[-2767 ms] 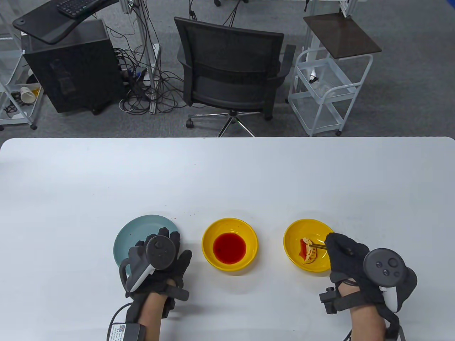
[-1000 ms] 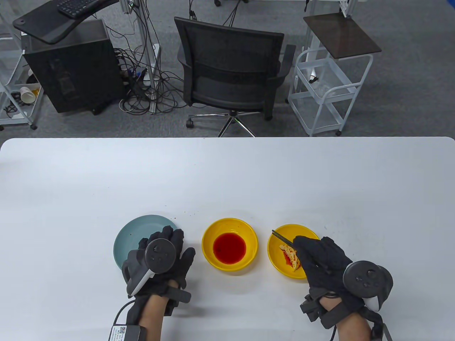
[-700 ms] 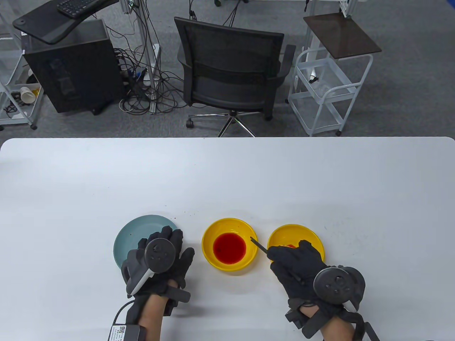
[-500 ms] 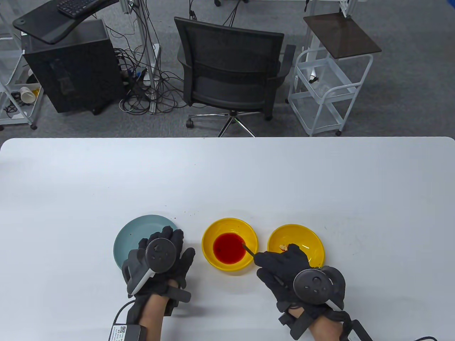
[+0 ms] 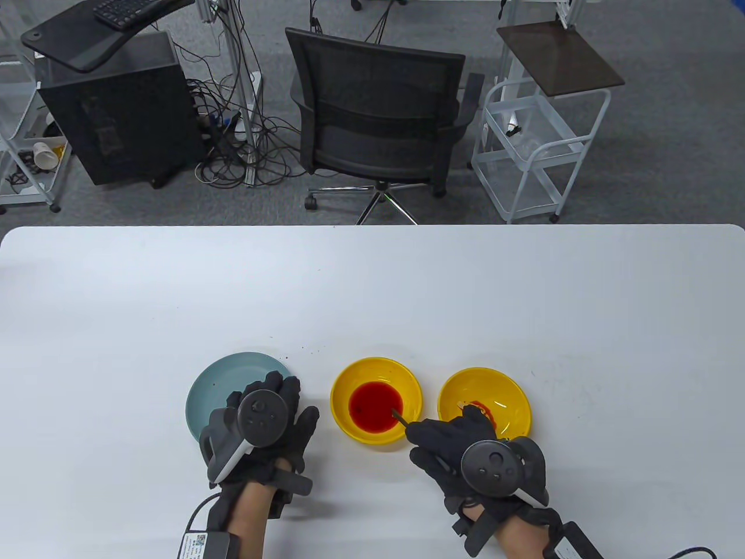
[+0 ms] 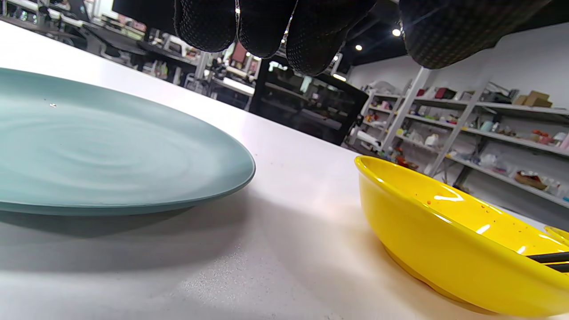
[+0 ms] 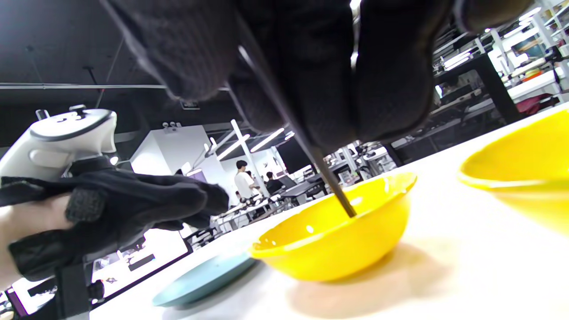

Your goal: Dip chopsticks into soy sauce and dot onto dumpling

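White table [image 5: 372, 291], office chair [image 5: 378, 116] and cable mess behind. Your right hand [image 5: 465, 448] grips chopsticks [image 5: 399, 416], tips in soy sauce bowl [image 5: 376, 400]. Dumpling [image 5: 478, 406] sits in right bowl [image 5: 506, 396]. Your left hand [image 5: 262, 431] lies flat, fingers spread, over blue plate [image 5: 215, 390] edge.

Right hand [image 7: 311, 66] with a grip on dark chopsticks [image 7: 306, 146], tips angled down from the grip into a yellow bowl [image 7: 333, 240] below it, second yellow bowl [image 7: 524, 178] right of the grip, blue plate [image 7: 200, 280] and left hand [image 7: 111, 209] to its left, all on a white worktop [image 7: 422, 284]
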{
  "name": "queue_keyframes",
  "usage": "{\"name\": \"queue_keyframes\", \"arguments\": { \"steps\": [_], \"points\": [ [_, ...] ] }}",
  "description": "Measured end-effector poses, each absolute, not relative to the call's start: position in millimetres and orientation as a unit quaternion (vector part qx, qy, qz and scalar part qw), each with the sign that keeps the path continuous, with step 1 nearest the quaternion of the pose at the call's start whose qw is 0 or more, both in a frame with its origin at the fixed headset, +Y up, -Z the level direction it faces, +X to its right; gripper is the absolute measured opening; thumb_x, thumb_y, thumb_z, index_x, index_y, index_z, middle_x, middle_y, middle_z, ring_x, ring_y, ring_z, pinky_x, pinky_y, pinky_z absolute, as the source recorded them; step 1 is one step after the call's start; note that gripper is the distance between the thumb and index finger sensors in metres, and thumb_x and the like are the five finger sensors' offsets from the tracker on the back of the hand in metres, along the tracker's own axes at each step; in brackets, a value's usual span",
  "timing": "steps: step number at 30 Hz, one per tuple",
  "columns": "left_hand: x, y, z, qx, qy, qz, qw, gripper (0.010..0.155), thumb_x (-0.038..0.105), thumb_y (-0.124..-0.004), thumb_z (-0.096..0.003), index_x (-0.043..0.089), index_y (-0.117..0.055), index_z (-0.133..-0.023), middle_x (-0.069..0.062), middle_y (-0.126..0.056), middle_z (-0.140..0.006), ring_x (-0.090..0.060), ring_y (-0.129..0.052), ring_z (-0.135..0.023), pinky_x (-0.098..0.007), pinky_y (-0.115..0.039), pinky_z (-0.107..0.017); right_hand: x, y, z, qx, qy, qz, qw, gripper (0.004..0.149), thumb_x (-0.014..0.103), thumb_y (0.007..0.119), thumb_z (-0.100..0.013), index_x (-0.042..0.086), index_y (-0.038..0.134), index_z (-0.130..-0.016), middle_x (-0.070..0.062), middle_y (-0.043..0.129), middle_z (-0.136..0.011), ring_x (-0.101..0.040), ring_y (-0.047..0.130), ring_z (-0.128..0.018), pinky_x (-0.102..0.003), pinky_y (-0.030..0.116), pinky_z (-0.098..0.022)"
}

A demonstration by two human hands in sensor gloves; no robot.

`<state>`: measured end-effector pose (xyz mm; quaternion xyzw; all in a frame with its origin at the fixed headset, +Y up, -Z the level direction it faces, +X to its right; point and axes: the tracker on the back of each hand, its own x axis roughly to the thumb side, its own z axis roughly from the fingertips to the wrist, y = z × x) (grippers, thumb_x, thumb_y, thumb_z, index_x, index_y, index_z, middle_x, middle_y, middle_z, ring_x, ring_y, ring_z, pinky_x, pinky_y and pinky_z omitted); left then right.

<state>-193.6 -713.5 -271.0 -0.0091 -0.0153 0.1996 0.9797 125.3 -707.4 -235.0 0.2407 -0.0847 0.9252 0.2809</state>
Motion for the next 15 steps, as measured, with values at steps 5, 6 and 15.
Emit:
{"name": "queue_keyframes", "arguments": {
  "steps": [5, 6, 15],
  "points": [
    [-194.5, -713.3, -271.0, -0.008, -0.015, 0.202, 0.979, 0.074, 0.061, -0.073, -0.0473, 0.019, -0.065, -0.107, -0.008, -0.054, -0.116, -0.046, -0.061, -0.103, -0.072, -0.040, -0.072, 124.5, -707.3, -235.1, 0.245, -0.081, 0.924, 0.282, 0.050, 0.047, 0.080, -0.040, 0.022, 0.087, -0.083, -0.007, 0.098, -0.081, -0.036, 0.099, -0.062, -0.073, 0.056, -0.066],
    [-194.7, -713.3, -271.0, -0.008, -0.015, 0.202, 0.979, 0.074, 0.061, -0.073, -0.0472, 0.019, -0.065, -0.107, -0.008, -0.054, -0.116, -0.046, -0.061, -0.103, -0.072, -0.040, -0.072, 124.3, -707.3, -235.1, 0.247, -0.080, 0.924, 0.280, 0.049, 0.047, 0.080, -0.040, 0.023, 0.088, -0.082, -0.006, 0.098, -0.081, -0.036, 0.099, -0.062, -0.073, 0.056, -0.066],
    [-198.3, -712.5, -269.8, -0.006, -0.009, 0.204, 0.979, 0.074, 0.061, -0.073, -0.0472, 0.019, -0.065, -0.107, -0.008, -0.054, -0.116, -0.046, -0.061, -0.103, -0.072, -0.041, -0.072, 148.2, -683.4, -232.2, 0.233, -0.126, 0.898, 0.351, 0.049, 0.047, 0.081, -0.040, 0.021, 0.089, -0.081, -0.008, 0.100, -0.078, -0.037, 0.100, -0.061, -0.073, 0.056, -0.066]
  ]
}}
